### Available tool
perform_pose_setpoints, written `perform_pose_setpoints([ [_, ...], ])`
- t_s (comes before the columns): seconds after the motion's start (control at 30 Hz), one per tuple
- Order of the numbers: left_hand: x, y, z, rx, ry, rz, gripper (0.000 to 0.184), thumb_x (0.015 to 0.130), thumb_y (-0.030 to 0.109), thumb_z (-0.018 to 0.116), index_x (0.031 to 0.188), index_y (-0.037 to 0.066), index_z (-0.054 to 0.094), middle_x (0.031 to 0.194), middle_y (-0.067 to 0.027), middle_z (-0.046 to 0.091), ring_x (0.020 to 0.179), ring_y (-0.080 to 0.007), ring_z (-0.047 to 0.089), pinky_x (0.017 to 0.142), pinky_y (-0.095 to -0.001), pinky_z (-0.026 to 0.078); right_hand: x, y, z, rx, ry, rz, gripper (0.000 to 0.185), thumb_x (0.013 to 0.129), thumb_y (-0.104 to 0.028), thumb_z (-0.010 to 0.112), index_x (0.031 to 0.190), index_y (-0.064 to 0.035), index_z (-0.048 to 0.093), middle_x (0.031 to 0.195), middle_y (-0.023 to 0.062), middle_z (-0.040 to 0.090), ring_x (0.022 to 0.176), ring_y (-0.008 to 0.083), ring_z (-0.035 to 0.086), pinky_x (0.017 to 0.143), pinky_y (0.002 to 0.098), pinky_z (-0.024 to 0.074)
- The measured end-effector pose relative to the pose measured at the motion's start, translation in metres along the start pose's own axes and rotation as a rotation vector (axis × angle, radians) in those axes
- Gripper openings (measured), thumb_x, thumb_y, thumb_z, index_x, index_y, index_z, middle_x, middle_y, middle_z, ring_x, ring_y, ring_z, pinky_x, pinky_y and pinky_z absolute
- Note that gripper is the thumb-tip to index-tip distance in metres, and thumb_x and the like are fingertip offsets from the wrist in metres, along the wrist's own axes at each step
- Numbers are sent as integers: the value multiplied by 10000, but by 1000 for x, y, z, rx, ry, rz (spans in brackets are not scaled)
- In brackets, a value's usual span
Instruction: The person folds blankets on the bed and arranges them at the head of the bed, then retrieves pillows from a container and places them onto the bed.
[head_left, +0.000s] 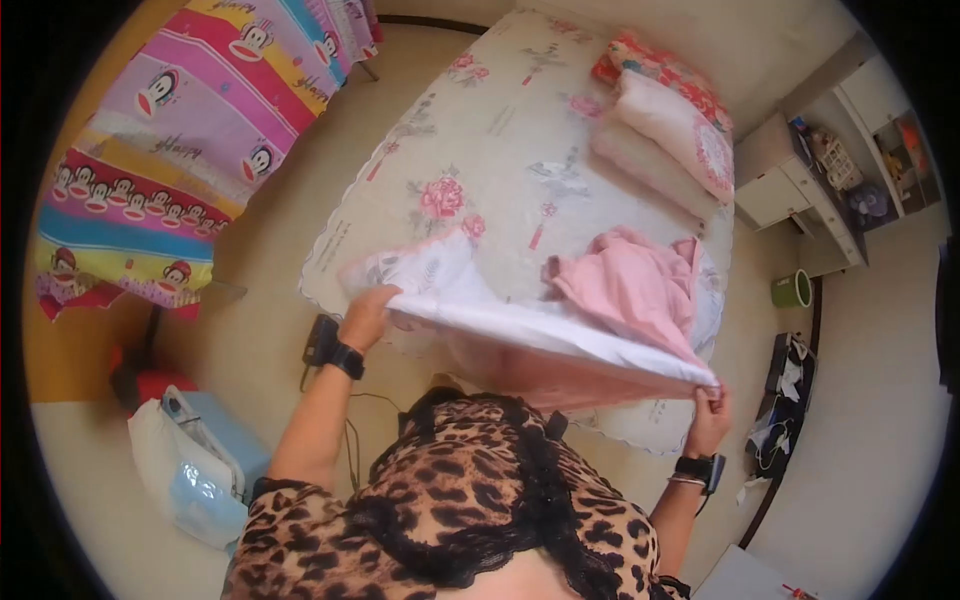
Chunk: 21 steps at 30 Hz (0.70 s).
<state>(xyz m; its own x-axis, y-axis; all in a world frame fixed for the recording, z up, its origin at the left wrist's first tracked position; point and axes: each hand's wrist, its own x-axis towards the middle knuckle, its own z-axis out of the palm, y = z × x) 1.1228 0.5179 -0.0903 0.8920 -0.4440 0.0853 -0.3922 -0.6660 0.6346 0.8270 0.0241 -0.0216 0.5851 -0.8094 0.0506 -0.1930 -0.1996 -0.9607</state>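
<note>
A pink and white cloth (560, 345) is stretched between my two hands at the near end of the bed. My left hand (368, 318) is closed on its left corner, and my right hand (709, 415) pinches its right corner. The white side shows on top, with pink fabric hanging below. Part of the cloth lies bunched up in pink folds on the right side of the bed, beyond the stretched edge. Beneath it is a floral bed sheet (440, 150) with a scalloped edge.
Pillows (670, 130) lie at the bed's far right. A colourful monkey-print cloth (190, 140) hangs at the left. On the floor are a blue box (215, 435) and a green bin (792, 290). A desk (785, 190) stands at the right.
</note>
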Motion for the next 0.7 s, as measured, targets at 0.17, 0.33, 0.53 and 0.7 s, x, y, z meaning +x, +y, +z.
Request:
perform_pose_setpoints([
  [0.17, -8, 44, -59, -510, 266, -212, 256, 820, -16, 420, 1023, 16, 573, 915, -72, 610, 867, -154, 577, 755, -285, 466, -47, 67, 19, -663, -521, 281, 444, 809, -437, 575, 808, 4, 626, 582, 103, 596, 565, 178, 573, 580, 318, 441],
  [0.33, -47, 97, -101, -534, 664, 46, 330, 900, 300, 528, 1034, 1, 558, 949, -47, 571, 884, -149, 544, 797, -296, 442, -88, 114, 64, -542, -875, 624, 645, 751, -582, 551, 670, 55, 603, 575, 155, 584, 482, 220, 587, 510, 359, 476],
  [0.53, -119, 167, -213, 265, 954, 140, 267, 864, 186, 515, 1036, -17, 541, 994, -98, 570, 904, -205, 560, 808, -336, 458, -60, 174, 149, -475, -592, 136, 903, 570, -527, 735, 1166, 83, 439, 1171, 276, 488, 1098, 376, 472, 918, 407, 389],
  [0.7, -187, 195, -242, 209, 1263, -104, 370, 900, 268, 439, 1099, -35, 518, 1036, -149, 585, 902, -239, 583, 801, -371, 474, 34, 235, 234, 481, -359, 709, 524, 790, -281, 612, 1178, 46, 480, 1157, 198, 527, 1070, 247, 512, 867, 432, 419],
])
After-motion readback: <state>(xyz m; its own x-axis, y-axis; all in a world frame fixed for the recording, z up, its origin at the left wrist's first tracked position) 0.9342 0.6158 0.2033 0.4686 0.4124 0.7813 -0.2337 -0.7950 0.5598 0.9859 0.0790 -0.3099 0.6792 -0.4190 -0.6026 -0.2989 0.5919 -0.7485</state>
